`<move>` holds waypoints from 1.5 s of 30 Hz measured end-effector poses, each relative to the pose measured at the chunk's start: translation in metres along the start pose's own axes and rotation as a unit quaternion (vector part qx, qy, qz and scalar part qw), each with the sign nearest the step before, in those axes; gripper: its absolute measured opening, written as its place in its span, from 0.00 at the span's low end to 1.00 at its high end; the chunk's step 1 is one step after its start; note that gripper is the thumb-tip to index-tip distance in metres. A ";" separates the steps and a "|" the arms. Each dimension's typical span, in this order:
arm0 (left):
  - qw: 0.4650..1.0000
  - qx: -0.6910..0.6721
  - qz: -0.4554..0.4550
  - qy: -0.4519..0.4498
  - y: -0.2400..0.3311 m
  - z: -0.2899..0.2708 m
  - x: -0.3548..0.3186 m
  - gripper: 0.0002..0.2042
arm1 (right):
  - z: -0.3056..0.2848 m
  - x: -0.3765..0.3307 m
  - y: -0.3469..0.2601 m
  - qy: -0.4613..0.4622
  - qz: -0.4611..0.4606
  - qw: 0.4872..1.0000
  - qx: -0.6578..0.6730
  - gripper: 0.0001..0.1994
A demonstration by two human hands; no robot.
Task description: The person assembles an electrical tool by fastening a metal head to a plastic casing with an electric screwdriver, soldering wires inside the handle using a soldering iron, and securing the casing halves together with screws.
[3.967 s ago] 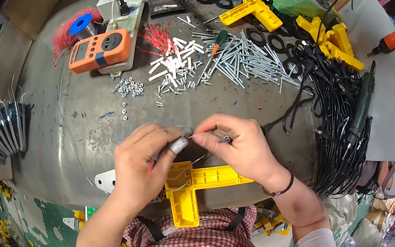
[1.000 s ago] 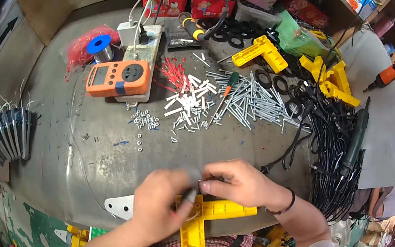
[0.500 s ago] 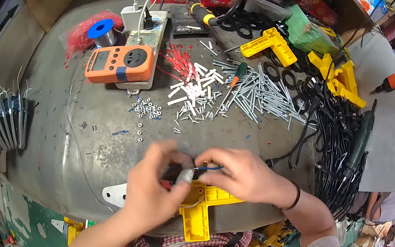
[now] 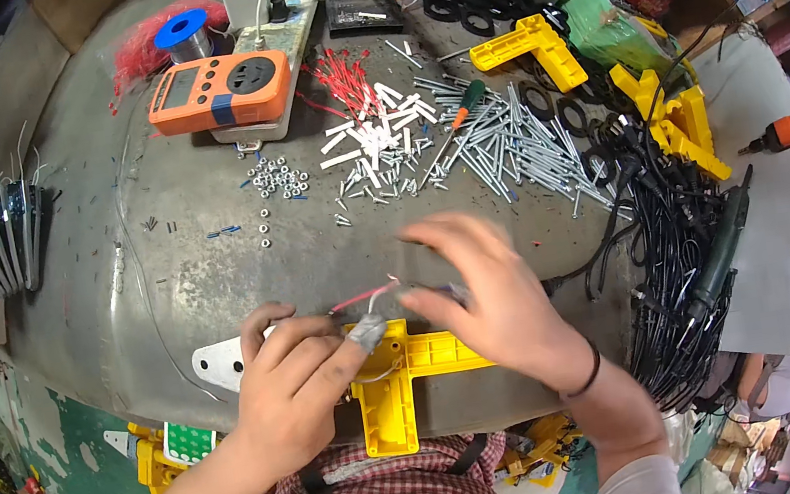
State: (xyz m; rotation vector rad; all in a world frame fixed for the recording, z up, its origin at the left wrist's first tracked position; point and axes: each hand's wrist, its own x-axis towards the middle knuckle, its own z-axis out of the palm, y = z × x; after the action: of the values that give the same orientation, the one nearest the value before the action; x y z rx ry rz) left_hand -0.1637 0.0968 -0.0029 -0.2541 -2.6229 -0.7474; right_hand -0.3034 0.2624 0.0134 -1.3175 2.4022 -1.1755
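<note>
My left hand (image 4: 296, 372), its index fingertip wrapped in grey tape, is closed on a white wire (image 4: 380, 296) above the yellow plastic housing (image 4: 389, 420). A red wire (image 4: 354, 300) meets the white one at a bare copper end, just beyond the fingertips. My right hand (image 4: 499, 303) hovers to the right of the wire ends, thumb and index finger apart, blurred by motion. Something dark blue shows behind its thumb, too blurred to name. The T-shaped housing lies open side up at the table's near edge. A metal plate with holes (image 4: 221, 364) sticks out left of my left hand.
Beyond my hands lie nuts (image 4: 276, 179), white sleeves (image 4: 370, 139), long screws (image 4: 523, 148) and a screwdriver (image 4: 468, 105). An orange multimeter (image 4: 220, 92) stands at the back left. Black cables (image 4: 670, 299) and a soldering iron (image 4: 723, 246) crowd the right side.
My right hand has opened and lifted away from the wire it pinched. The red and white wire ends now show joined, and my left fingers have straightened over the housing. The view has shifted slightly.
</note>
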 end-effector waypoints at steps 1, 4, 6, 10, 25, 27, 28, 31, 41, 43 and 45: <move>1.000 -0.004 0.002 -0.008 -0.001 0.001 0.002 0.14 | -0.002 -0.007 -0.007 0.083 -0.025 0.992 -0.095 0.07; 0.985 -0.152 -0.054 0.064 -0.004 0.013 0.002 0.12 | 0.008 -0.040 -0.026 -0.064 -0.046 0.991 -0.109 0.07; 0.986 -0.155 -0.020 0.061 -0.009 0.014 0.001 0.12 | 0.019 -0.043 -0.026 -0.075 -0.070 0.987 -0.127 0.07; 0.989 -0.131 0.036 0.055 -0.013 0.011 0.001 0.11 | 0.007 -0.044 -0.023 -0.074 -0.073 0.992 -0.066 0.08; 0.991 -0.117 -0.057 0.019 0.022 0.000 0.017 0.11 | 0.000 -0.043 -0.037 0.000 0.038 0.997 0.063 0.06; 0.988 -0.136 -0.068 0.023 0.022 0.001 0.017 0.11 | -0.002 -0.043 -0.038 -0.006 0.045 0.998 0.049 0.06; 0.990 -0.127 -0.066 0.020 0.021 0.002 0.016 0.11 | -0.002 -0.043 -0.038 -0.005 0.045 0.998 0.049 0.06; 0.995 -0.088 -0.049 0.022 0.022 0.006 0.012 0.11 | -0.001 -0.043 -0.039 -0.007 0.070 0.996 0.054 0.06; 0.994 -0.074 -0.070 0.039 0.018 0.004 0.020 0.11 | 0.016 -0.035 -0.021 0.099 -0.032 0.981 -0.163 0.07; 0.992 -0.072 -0.096 0.027 0.018 0.003 0.021 0.11 | 0.014 -0.036 -0.020 0.093 -0.024 0.987 -0.131 0.08; 0.990 -0.070 -0.125 0.014 0.017 0.003 0.021 0.10 | 0.006 -0.039 -0.023 0.128 0.090 0.985 0.076 0.08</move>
State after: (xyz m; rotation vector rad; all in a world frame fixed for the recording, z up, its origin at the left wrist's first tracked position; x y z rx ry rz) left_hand -0.1792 0.1138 0.0113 0.0482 -2.6069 -1.0125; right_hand -0.2623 0.2827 0.0174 -0.9328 2.4768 -1.5203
